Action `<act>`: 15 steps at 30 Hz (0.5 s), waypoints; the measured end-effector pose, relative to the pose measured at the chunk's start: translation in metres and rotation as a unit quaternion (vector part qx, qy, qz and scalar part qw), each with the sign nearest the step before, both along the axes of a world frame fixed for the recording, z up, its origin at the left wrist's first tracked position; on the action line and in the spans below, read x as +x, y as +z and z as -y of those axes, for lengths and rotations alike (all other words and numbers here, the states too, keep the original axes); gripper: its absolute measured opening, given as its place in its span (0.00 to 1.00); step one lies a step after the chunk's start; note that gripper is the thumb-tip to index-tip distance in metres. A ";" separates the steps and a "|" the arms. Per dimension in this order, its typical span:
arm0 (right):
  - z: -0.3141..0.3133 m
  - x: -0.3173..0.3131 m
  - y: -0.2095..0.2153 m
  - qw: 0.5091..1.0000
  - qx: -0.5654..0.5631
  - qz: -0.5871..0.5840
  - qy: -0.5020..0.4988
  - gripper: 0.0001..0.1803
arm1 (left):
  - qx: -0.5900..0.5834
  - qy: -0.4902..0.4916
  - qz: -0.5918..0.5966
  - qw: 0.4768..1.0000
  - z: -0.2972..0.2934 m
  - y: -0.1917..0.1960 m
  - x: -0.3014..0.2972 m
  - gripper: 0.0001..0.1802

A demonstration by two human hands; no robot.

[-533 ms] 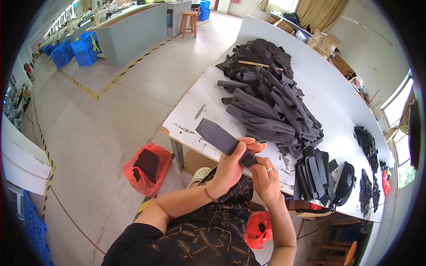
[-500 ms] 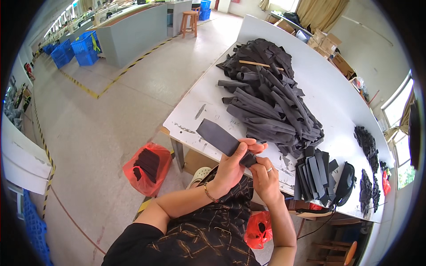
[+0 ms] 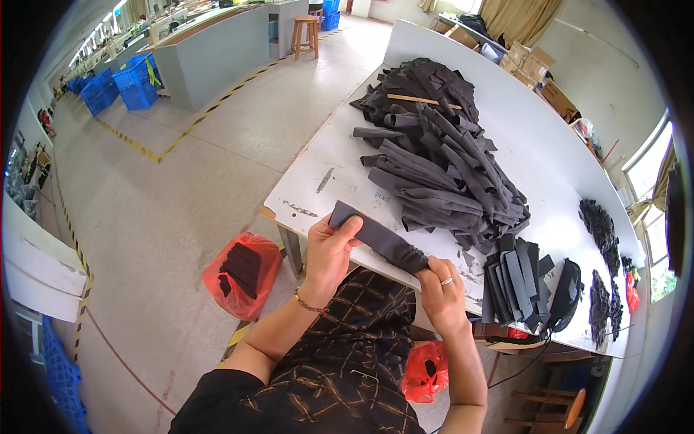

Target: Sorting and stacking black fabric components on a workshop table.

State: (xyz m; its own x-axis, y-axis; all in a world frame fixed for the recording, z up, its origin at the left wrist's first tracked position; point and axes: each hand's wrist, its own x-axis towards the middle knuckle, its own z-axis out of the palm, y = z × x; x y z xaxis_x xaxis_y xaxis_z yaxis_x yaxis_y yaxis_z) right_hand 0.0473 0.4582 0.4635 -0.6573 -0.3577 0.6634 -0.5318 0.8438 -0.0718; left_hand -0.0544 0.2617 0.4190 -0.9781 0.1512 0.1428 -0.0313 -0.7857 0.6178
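A dark grey fabric strip [image 3: 381,239] is stretched between my two hands over the table's near edge. My left hand [image 3: 332,249] pinches it close to its left end, thumb on top. My right hand [image 3: 441,291], with a ring on one finger, grips the right end, where the cloth is gathered into wrinkles. Beyond the strip lies a large heap of similar dark strips [image 3: 441,173] on the white table [image 3: 311,173]. To the right of my right hand, a fanned stack of flat grey pieces [image 3: 515,282] rests near the edge.
A thin wooden stick [image 3: 423,100] lies across the heap. Beside the stack is a black pouch-like item [image 3: 565,296]; small dark piles [image 3: 598,228] are farther right. A red plastic bag [image 3: 242,275] of dark pieces stands on the floor at left, another red bag [image 3: 425,372] below the table.
My left hand has slid left along the strip toward its end, apart from the right hand. The strip, bunched at its right end before, is now pulled out longer between them.
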 end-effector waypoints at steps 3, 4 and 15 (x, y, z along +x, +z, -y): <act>0.002 0.000 0.001 1.000 0.003 -0.015 0.003 0.16 | 0.009 -0.024 -0.037 0.999 0.004 0.008 0.004 0.10; 0.003 0.000 0.002 1.000 -0.005 -0.024 0.000 0.16 | 0.009 -0.023 -0.036 0.999 0.005 0.007 0.004 0.10; 0.000 0.006 0.002 1.000 0.006 -0.016 -0.018 0.17 | -0.004 -0.042 -0.059 0.997 0.003 0.006 0.008 0.10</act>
